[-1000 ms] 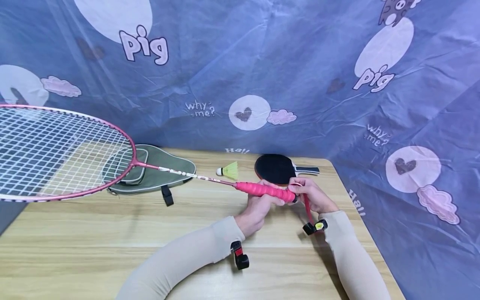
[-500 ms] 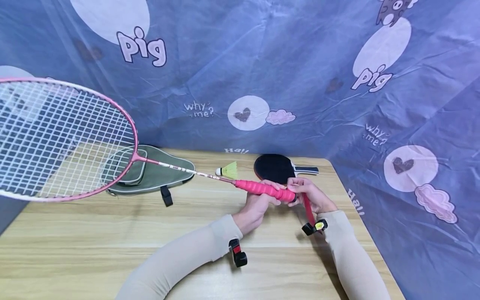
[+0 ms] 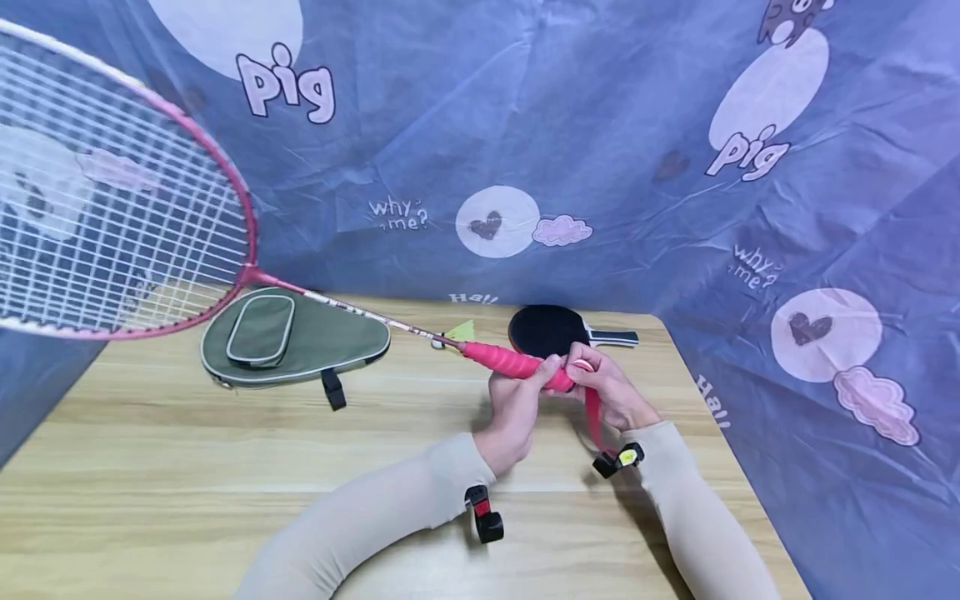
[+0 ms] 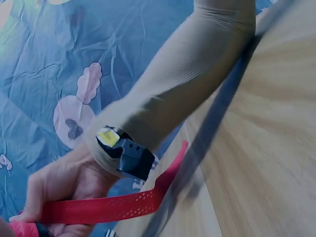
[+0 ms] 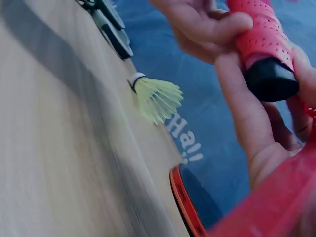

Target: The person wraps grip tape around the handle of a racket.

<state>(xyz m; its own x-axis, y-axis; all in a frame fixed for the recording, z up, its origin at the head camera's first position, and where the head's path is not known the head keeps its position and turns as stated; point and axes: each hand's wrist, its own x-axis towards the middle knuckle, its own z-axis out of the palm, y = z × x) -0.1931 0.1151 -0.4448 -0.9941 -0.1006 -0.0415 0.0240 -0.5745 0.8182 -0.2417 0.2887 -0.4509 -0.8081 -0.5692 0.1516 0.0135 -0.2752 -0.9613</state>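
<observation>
My left hand (image 3: 517, 412) grips the pink-wrapped handle (image 3: 501, 360) of a badminton racket, thumb along its side. The racket's strung head (image 3: 112, 208) is raised at the left and runs out of view. At the butt end, my right hand (image 3: 611, 390) pinches red perforated grip tape (image 3: 593, 417) between thumb and fingers. Its loose tail hangs below the hand, bent in the left wrist view, where the tape (image 4: 98, 210) crosses the palm. In the right wrist view, overlapping tape covers the handle (image 5: 264, 37) above a black end cap (image 5: 271, 79), with right fingers beside it.
On the wooden table (image 3: 187, 500) lie a green racket case (image 3: 330, 333) with a black strap, a yellow shuttlecock (image 3: 461, 333) partly behind the racket, and a black table tennis bat (image 3: 547, 331). Blue printed cloth (image 3: 637, 125) rises behind and at the right.
The racket head has swung upward and its face has turned. The handle and my right hand have shifted slightly left and up, the tape tail moving along. The shaft now overlaps the shuttlecock.
</observation>
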